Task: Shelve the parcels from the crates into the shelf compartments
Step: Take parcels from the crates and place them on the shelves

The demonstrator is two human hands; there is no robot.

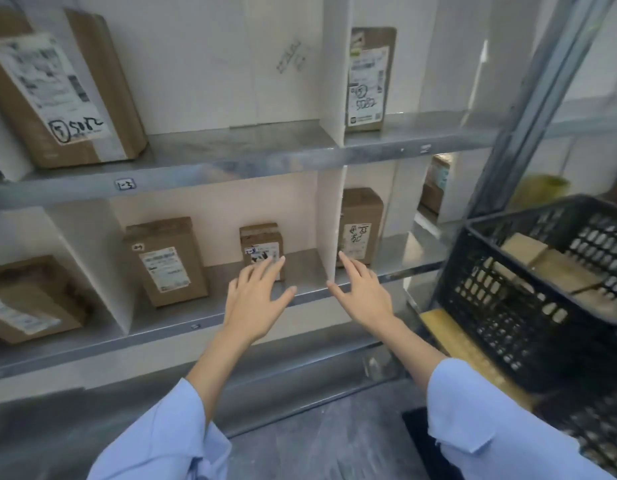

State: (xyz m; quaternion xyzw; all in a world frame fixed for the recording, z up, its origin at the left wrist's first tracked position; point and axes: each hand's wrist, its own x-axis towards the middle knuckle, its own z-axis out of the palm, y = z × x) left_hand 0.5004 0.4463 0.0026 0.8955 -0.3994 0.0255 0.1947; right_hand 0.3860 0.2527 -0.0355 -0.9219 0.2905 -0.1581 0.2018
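Closest to the camera, two light blue sleeves (168, 434) lead to the hands, and both hands hold nothing. The left hand (260, 303) is spread with straight fingers, and the right hand (364, 296), a little to the right of it, is the same, fingers apart and relaxed. Just beyond the left fingertips the small parcel (262, 247) stands upright on the lower shelf board (144, 336). The fingertips overlap its lower front edge, but whether they really touch it I cannot tell. Between the two hands rises the white divider (329, 223), so the right hand points into the next compartment, where a taller parcel (359, 225) stands just behind its fingertips. Further to the left of the left hand, a larger parcel (165, 261) leans back in the same compartment as the small one. To the right of the right hand, well apart, is the black crate (490, 306) with more parcels (542, 268) inside. I judge that the step is to settle the small parcel. It is better to push it lightly with flat fingers until it sits well behind the shelf edge, label to the front, without knocking it over, and only then to turn to the crate for the next one.
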